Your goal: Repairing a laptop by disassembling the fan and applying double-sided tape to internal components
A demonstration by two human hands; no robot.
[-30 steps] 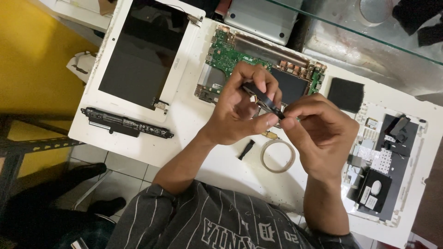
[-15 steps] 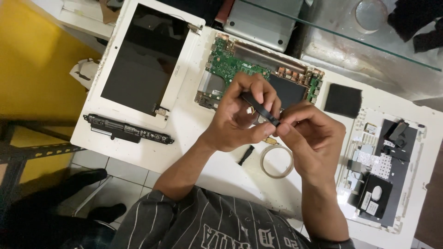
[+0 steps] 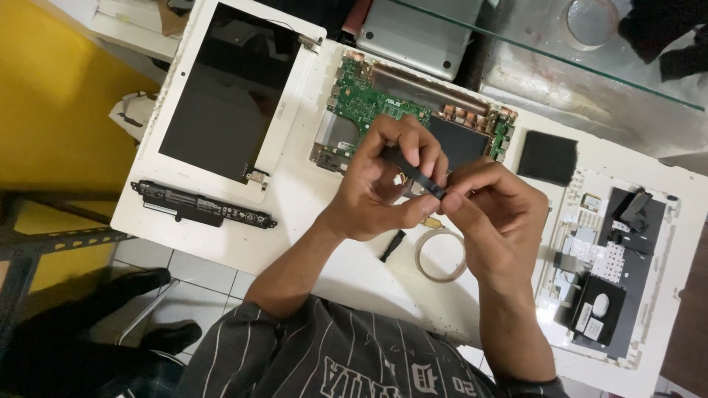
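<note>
Above white table [image 3: 324, 221], black strip [image 3: 414, 174] slanting, apparently down-right, pinched between both hands' fingers [image 3: 435, 203].

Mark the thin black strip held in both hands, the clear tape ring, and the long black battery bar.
thin black strip [image 3: 414, 175], head view, its middle
clear tape ring [image 3: 431, 271], head view, lower-left band
long black battery bar [image 3: 200, 205], head view, its centre

Relative to the board [image 3: 383, 110] on the table [image 3: 310, 214]: screen panel [image 3: 221, 88] left, battery [image 3: 200, 205] nearer and left, pad [image 3: 547, 157] right, keyboard case [image 3: 616, 258] right beyond the pad, tape ring [image 3: 440, 255] nearer, under both hands.
</note>
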